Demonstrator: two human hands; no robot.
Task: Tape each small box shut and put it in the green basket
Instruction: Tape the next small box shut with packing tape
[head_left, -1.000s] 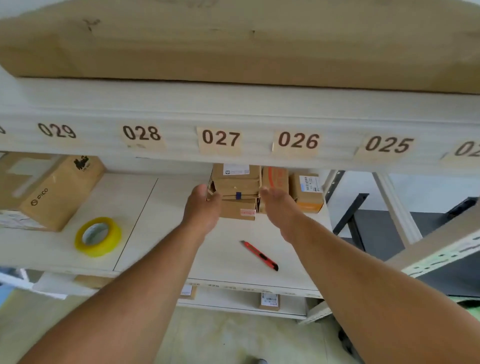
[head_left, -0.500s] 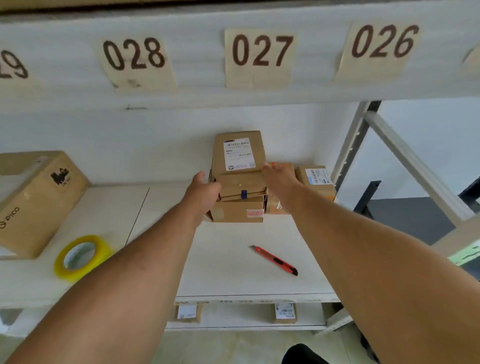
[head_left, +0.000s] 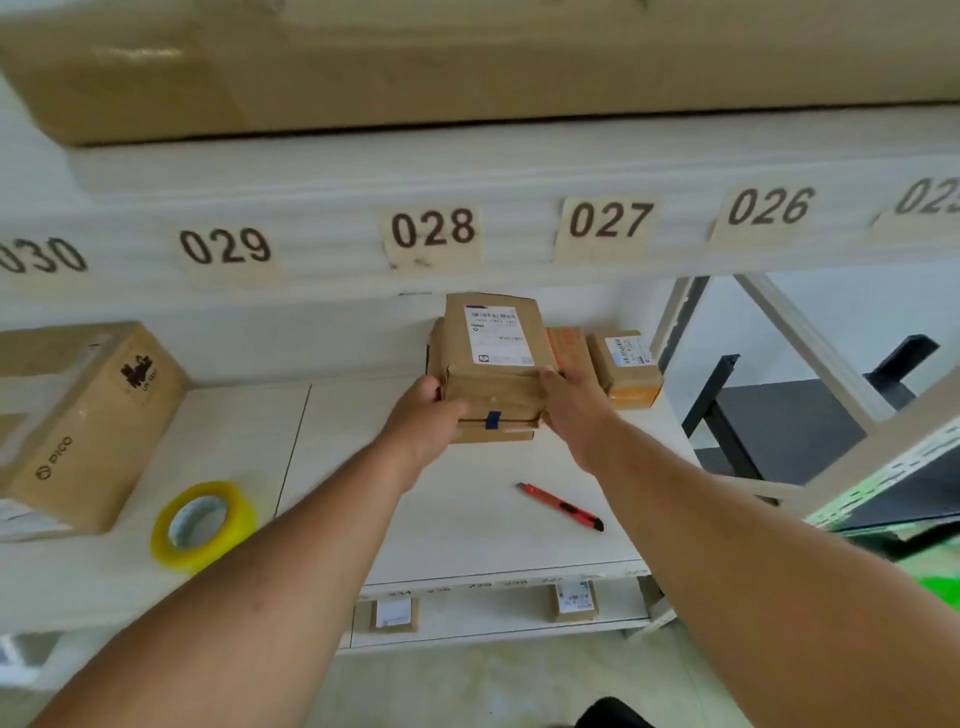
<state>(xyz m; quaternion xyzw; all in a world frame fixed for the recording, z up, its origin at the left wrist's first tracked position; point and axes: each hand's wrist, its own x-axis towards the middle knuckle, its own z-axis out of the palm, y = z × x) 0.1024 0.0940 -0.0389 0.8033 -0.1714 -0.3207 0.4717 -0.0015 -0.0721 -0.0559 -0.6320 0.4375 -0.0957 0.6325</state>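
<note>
Head view, from left to right: a big brown box (head_left: 78, 415) sits on the shelf (head_left: 493, 540), then a yellow tape roll (head_left: 200, 525). Next comes the left hand (head_left: 423, 415) and the right hand (head_left: 571, 402) — each grip is curled on one side of the top small box (head_left: 491, 364) of a little stack. A red knife (head_left: 561, 506) lies nearby. I think the step is picking a box. Next it needs the tape — the green basket can't be seen clearly.

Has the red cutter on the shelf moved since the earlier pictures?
No. The red cutter lies on the same shelf board, right of the seam, as before.
</note>
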